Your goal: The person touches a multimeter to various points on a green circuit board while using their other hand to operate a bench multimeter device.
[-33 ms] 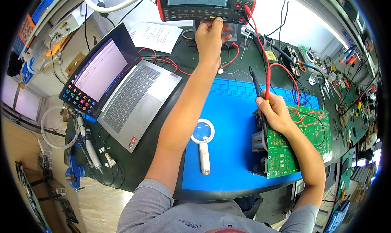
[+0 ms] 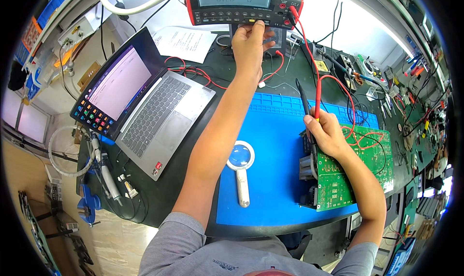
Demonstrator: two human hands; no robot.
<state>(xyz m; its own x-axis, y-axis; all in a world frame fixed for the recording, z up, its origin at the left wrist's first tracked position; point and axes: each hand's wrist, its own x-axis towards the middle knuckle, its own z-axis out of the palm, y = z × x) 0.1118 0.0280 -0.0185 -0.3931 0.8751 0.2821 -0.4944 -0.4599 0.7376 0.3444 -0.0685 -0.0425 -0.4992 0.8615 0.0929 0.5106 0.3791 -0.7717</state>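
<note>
My left hand (image 2: 249,46) reaches up to a red and black bench multimeter (image 2: 241,9). A fingertip touches its lower button row near a yellow button, and the other fingers are bent loosely with nothing held. Closed in my right hand (image 2: 327,135) are two test probes: a red probe (image 2: 318,98) and a black probe (image 2: 303,98), side by side and upright. Beneath that hand lies a green circuit board (image 2: 333,182), with dark and silver components along its left side. A white-framed magnifying glass (image 2: 243,189) rests flat on the blue mat (image 2: 270,198) between my arms.
An open laptop (image 2: 164,116) stands left of my left arm. Behind it lie printed paper sheets (image 2: 181,43). Red and black leads trail across the dark bench. Tools and cables crowd the right side, and a blue clamp (image 2: 89,204) sits at the left bench edge.
</note>
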